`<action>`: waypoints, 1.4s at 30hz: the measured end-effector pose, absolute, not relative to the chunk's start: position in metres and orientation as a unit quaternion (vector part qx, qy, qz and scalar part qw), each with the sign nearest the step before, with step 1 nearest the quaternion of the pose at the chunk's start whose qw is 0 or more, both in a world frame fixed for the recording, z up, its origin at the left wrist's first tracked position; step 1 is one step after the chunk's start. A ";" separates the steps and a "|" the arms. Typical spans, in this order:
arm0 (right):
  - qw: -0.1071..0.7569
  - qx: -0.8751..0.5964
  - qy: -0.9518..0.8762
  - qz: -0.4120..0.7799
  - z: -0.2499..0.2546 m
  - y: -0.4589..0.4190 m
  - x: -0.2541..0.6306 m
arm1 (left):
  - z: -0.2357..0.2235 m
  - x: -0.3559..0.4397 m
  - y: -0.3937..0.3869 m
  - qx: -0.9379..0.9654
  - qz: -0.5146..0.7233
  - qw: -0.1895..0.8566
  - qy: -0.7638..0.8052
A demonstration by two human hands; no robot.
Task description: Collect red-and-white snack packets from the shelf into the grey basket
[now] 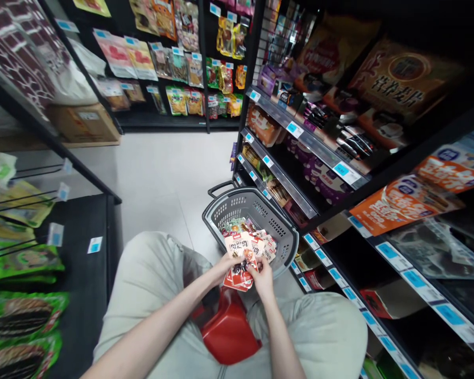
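Between my two hands is a fanned bunch of small red-and-white snack packets (239, 245), held over the near side of a grey shopping basket (247, 202). My left hand (229, 263) closes on their left edge, and my right hand (262, 272) grips their lower right side. More packets, some with green on them (237, 225), lie in the basket behind the bunch. The basket has perforated walls and a dark handle (221, 188) folded to its far left. How many packets each hand holds cannot be made out.
A red stool (229, 329) shows between my knees. Shelves with price tags and boxes (316, 173) rise close on the right. On the left stands a dark rack (87, 226) with hanging snack bags. Bagged snacks (177, 63) hang on the far wall beyond the pale floor (154, 173).
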State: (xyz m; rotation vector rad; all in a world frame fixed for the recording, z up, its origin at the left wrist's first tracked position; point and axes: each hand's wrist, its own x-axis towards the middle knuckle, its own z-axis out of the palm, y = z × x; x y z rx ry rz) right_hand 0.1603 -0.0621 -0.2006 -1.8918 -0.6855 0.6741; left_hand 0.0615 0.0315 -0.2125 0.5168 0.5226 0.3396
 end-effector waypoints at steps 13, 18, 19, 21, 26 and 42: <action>0.529 -0.807 -0.218 0.146 -0.189 -0.074 0.190 | -0.208 0.058 0.037 0.249 0.157 0.932 0.214; 0.347 -0.823 -0.447 -0.054 -0.164 -0.079 0.166 | -0.215 0.061 0.036 0.249 0.199 0.921 0.225; 0.299 -0.807 -0.505 -0.066 -0.164 -0.078 0.158 | -0.214 0.062 0.036 0.241 0.201 0.922 0.225; 0.216 -0.789 -0.570 -0.083 -0.165 -0.073 0.143 | -0.212 0.063 0.035 0.218 0.214 0.924 0.230; 0.144 -0.773 -0.615 -0.061 -0.165 -0.064 0.124 | -0.209 0.061 0.037 0.228 0.241 0.912 0.242; 0.509 -0.776 -0.265 0.262 -0.193 -0.072 0.182 | -0.214 0.064 0.036 0.336 0.201 0.899 0.195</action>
